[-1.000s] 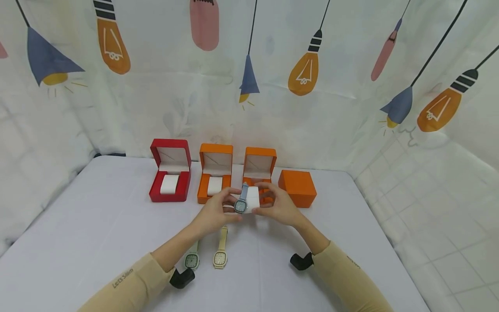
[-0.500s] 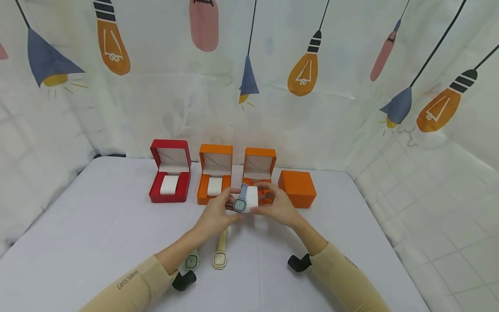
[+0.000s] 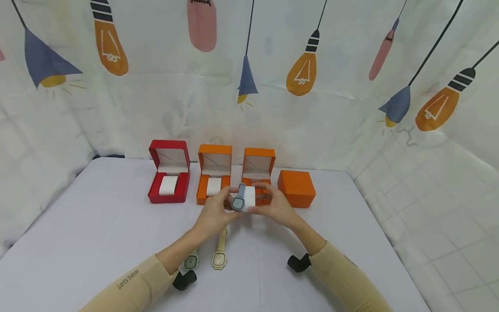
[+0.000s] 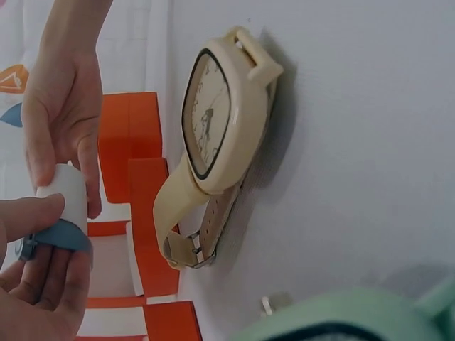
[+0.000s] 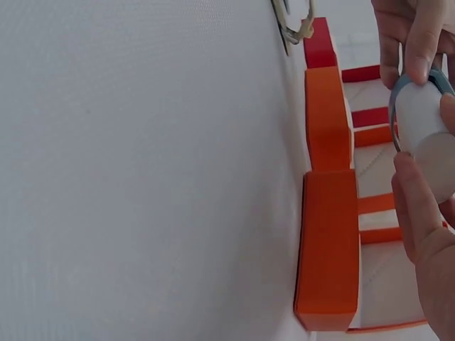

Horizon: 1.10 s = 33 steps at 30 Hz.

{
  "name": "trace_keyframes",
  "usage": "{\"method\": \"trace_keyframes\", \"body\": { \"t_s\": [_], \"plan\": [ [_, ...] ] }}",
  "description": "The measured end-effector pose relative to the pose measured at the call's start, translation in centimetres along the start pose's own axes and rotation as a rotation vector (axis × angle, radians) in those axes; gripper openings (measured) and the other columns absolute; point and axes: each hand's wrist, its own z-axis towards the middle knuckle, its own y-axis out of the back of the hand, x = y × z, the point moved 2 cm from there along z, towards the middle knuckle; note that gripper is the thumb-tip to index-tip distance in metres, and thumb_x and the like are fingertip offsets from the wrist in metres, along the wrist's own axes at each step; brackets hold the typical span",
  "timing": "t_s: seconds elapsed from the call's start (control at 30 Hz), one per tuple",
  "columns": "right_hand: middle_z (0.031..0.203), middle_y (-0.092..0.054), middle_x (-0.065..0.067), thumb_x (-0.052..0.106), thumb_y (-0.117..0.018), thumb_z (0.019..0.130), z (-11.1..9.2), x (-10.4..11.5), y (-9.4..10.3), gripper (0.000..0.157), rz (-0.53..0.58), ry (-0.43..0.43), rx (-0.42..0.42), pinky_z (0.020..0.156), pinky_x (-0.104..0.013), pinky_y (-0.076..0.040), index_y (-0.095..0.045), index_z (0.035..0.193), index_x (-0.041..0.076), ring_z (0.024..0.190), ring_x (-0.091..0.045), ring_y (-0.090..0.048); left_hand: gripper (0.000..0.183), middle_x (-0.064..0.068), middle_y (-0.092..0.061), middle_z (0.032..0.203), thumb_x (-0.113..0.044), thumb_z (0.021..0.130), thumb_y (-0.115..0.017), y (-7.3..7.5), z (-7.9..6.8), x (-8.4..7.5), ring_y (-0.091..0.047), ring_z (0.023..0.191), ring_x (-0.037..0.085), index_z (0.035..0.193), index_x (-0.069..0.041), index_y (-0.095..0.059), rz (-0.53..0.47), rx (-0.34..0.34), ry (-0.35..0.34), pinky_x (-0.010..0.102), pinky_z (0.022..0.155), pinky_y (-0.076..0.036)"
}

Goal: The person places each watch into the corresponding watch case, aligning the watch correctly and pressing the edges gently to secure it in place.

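Above the table, my left hand (image 3: 213, 213) grips a light blue watch (image 3: 238, 203) with a squarish face. Its strap loops round one end of a white watch cushion (image 3: 250, 197). From the other side my right hand (image 3: 277, 209) pinches that cushion between thumb and fingers. In the right wrist view the blue strap (image 5: 393, 117) encircles the cushion's far part, and its round white end (image 5: 437, 167) faces the right hand. Below the hands lie a cream watch (image 3: 219, 260) and a pale green watch (image 3: 191, 262), the latter partly hidden by the left forearm.
Along the back stand an open red box (image 3: 153, 190) and an open orange box (image 3: 200, 190), each with a white cushion inside. Another open orange box (image 3: 259, 151) is partly behind the hands. A closed orange box (image 3: 297, 189) stands right of it. White cloth covers the table (image 3: 97, 225).
Both hands, with the watch and cushion, have shifted very slightly left. The left forearm has moved a little right over the green watch's strap. The boxes stay put.
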Motion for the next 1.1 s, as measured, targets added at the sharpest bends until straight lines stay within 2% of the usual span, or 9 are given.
{"method": "trace_keyframes", "body": {
  "t_s": [0.27, 0.4, 0.6, 0.83, 1.1],
  "plan": [
    [0.143, -0.051, -0.01, 0.008, -0.088, 0.082, 0.01, 0.8, -0.08, 0.083, 0.036, 0.01, 0.086, 0.085, -0.037, -0.06, -0.043, 0.152, 0.008, 0.116, -0.032, -0.061, 0.063, -0.003, -0.063, 0.087, 0.0, 0.08, -0.087, 0.2, 0.04, 0.11, -0.068, 0.086, 0.018, 0.136, -0.002, -0.058, -0.004, 0.007, -0.003, 0.038, 0.085, -0.059],
    [0.142, -0.052, -0.012, 0.005, -0.087, 0.083, 0.09, 0.96, -0.04, 0.083, 0.032, 0.029, 0.098, 0.086, -0.036, -0.06, -0.043, 0.153, 0.01, 0.117, -0.034, -0.06, 0.063, -0.003, -0.064, 0.088, -0.001, 0.08, -0.087, 0.17, 0.05, 0.1, -0.068, 0.087, 0.018, 0.136, -0.002, -0.058, -0.002, 0.012, 0.002, 0.038, 0.086, -0.059],
    [0.135, -0.057, -0.011, 0.006, -0.087, 0.082, 0.15, 0.86, 0.16, 0.08, -0.005, 0.052, 0.084, 0.086, -0.035, -0.06, -0.047, 0.151, 0.009, 0.114, -0.034, -0.062, 0.063, -0.002, -0.066, 0.093, -0.004, 0.081, -0.087, 0.16, 0.09, 0.2, -0.069, 0.093, 0.02, 0.137, -0.004, -0.059, -0.059, 0.039, 0.033, 0.04, 0.09, -0.059],
    [0.144, -0.051, -0.009, 0.002, -0.085, 0.084, 0.23, 0.64, 0.23, 0.08, 0.027, 0.048, 0.084, 0.091, -0.037, -0.058, -0.044, 0.152, 0.007, 0.119, -0.035, -0.059, 0.046, 0.001, -0.067, 0.096, -0.013, 0.091, -0.081, 0.31, 0.27, 0.45, -0.068, 0.095, 0.02, 0.132, -0.007, -0.062, -0.133, 0.069, 0.04, 0.039, 0.091, -0.058],
    [0.149, -0.048, -0.005, 0.002, -0.085, 0.083, 0.23, 0.37, 0.32, 0.079, 0.063, 0.059, 0.065, 0.094, -0.038, -0.056, -0.045, 0.152, 0.007, 0.124, -0.034, -0.057, 0.028, 0.002, -0.07, 0.108, -0.015, 0.091, -0.081, 0.49, 0.24, 0.76, -0.068, 0.103, 0.023, 0.113, -0.009, -0.065, -0.192, 0.101, 0.087, 0.034, 0.087, -0.059]
  ]
}}
